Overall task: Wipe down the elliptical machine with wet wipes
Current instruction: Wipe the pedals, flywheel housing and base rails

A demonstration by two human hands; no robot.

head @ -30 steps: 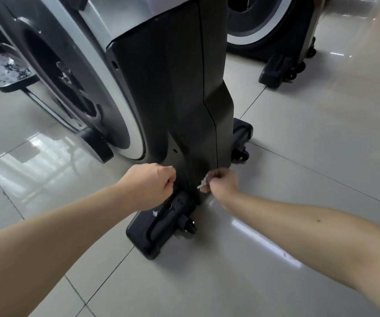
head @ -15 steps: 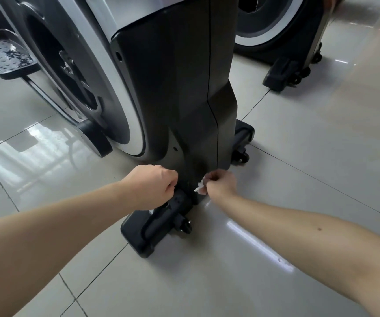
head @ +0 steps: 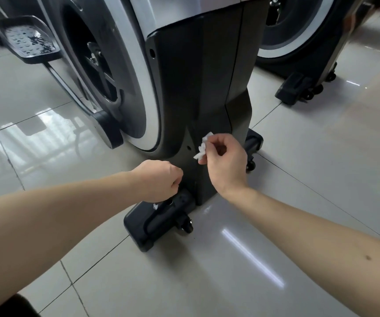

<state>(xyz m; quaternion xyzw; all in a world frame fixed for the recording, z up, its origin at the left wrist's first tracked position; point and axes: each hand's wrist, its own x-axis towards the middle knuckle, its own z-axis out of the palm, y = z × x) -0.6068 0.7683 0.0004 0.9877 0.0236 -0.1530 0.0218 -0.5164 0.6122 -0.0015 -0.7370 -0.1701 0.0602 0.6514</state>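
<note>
The crumpled wet wipe (head: 202, 147) runs roughly up-down, sitting low in front of the black elliptical housing (head: 209, 88). The right hand (head: 225, 161) pinches it between thumb and fingertips. The left hand (head: 159, 184) is balled up, and you can't really tell if it's holding anything. The machine's top is cut off.

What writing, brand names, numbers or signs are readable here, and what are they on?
None can be read.
Near machine's dark housing: no label or brand shows.
Pedal: only raised dots, no writing.
Wipe in the right hand: plain white.
White speck on the base foot: too small to tell if it is a label.
Second machine behind: nothing legible.
</note>
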